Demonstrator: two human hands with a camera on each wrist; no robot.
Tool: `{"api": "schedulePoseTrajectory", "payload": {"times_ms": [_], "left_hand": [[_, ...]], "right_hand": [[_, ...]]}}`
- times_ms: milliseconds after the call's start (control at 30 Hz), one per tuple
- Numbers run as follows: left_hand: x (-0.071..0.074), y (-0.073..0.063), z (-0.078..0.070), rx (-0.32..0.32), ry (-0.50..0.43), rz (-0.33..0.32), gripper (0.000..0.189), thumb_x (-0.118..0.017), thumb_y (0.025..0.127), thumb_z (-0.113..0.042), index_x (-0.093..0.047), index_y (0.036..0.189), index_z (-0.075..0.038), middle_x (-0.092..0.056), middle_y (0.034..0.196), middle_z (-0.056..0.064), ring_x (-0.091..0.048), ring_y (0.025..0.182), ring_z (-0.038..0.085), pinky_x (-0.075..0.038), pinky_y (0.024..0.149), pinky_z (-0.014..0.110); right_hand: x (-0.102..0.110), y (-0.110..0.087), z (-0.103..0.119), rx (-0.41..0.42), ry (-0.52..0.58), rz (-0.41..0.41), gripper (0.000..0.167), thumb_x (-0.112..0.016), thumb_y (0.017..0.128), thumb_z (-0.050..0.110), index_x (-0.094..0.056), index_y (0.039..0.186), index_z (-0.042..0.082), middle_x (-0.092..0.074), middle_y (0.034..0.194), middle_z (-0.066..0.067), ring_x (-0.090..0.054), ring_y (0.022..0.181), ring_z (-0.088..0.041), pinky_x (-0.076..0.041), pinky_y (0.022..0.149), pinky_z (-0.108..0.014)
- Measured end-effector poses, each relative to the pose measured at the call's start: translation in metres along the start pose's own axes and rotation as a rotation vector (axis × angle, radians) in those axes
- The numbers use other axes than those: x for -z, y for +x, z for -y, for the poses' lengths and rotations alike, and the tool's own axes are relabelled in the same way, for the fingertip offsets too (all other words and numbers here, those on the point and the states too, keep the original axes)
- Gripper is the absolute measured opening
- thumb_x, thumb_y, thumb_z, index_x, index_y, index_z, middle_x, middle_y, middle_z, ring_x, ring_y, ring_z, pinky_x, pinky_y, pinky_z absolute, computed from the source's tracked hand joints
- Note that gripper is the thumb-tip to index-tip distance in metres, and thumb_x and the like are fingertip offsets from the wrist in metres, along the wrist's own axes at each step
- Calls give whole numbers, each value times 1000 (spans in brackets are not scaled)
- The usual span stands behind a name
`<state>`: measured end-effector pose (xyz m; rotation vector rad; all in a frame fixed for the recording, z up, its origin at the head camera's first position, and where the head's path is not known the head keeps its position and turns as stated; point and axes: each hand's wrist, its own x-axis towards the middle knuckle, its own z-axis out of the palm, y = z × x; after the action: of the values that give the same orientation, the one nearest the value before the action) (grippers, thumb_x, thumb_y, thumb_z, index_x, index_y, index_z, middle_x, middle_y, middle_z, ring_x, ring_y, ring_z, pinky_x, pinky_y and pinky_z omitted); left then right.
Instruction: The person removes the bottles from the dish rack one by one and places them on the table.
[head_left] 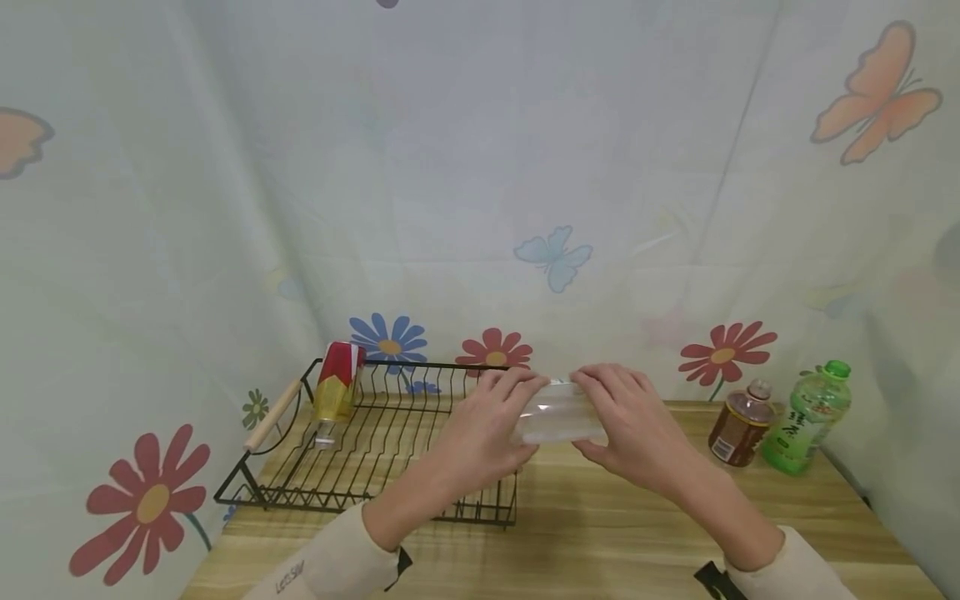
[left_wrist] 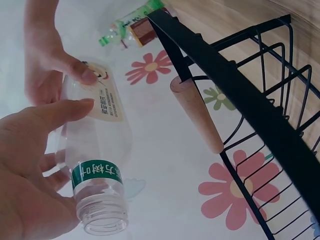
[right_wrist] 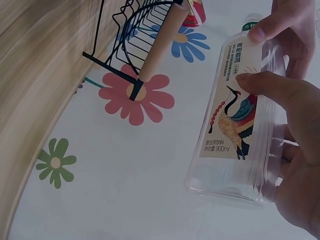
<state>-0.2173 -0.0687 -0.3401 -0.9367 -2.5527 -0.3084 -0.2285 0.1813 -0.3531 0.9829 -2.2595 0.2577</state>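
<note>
Both hands hold a clear plastic bottle (head_left: 561,414) sideways above the table, beside the rack's right end. My left hand (head_left: 486,421) grips it toward the neck, thumb on the near side and fingers behind. Toward the base, my right hand (head_left: 630,425) grips it the same way. In the left wrist view the bottle's threaded mouth (left_wrist: 102,220) has no cap, and a green band (left_wrist: 96,171) circles the neck. A cream label (right_wrist: 232,115) with a colourful crane faces the right wrist camera. The bottle looks see-through, with no drink visible inside.
A black wire dish rack (head_left: 397,508) with a wooden handle (head_left: 273,415) stands on the left of the wooden table (head_left: 622,542). A red and gold bottle (head_left: 337,387) leans in it, neck toward me. At right stand a brown-labelled bottle (head_left: 738,429) and a green-capped bottle (head_left: 806,421).
</note>
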Motion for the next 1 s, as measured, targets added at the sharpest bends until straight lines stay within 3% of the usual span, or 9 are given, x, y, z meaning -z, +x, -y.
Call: {"api": "schedulePoseTrajectory", "payload": {"times_ms": [267,433,700,1000], "left_hand": [[10,-3,2,-57,-65,66,94,-89,86,-45,-40,162,-19,-48,155,4,-50,136,26,-53,107,47],[28,-6,7,-71,-86,80,97,-90,85,-46,-39,163,-20,-44,158,4,-51,138,24,-54,106,43],[59,-15,44,40,-95,33,106,-94,79,-46,-38,165,-22,-43,160,3,-45,145,26,-50,111,46],[69,-37,94,179,-34,-90,103,-93,80,-47,-40,163,-17,-41,161,7,-37,149,36,-51,108,57]], "right_hand": [[0,-4,-5,3,-14,38,92,-104,63,28,-59,138,-1,-62,129,-17,-58,120,-36,-50,98,-61],[0,-8,-13,-37,0,64,91,-103,66,25,-56,141,2,-59,132,-19,-56,122,-39,-48,101,-64],[6,-17,-33,-87,62,5,89,-102,63,14,-56,139,2,-56,134,-21,-54,122,-44,-47,100,-66],[14,-31,-55,-209,128,-59,90,-104,61,10,-57,138,2,-58,133,-16,-57,116,-37,-55,89,-64]]}}
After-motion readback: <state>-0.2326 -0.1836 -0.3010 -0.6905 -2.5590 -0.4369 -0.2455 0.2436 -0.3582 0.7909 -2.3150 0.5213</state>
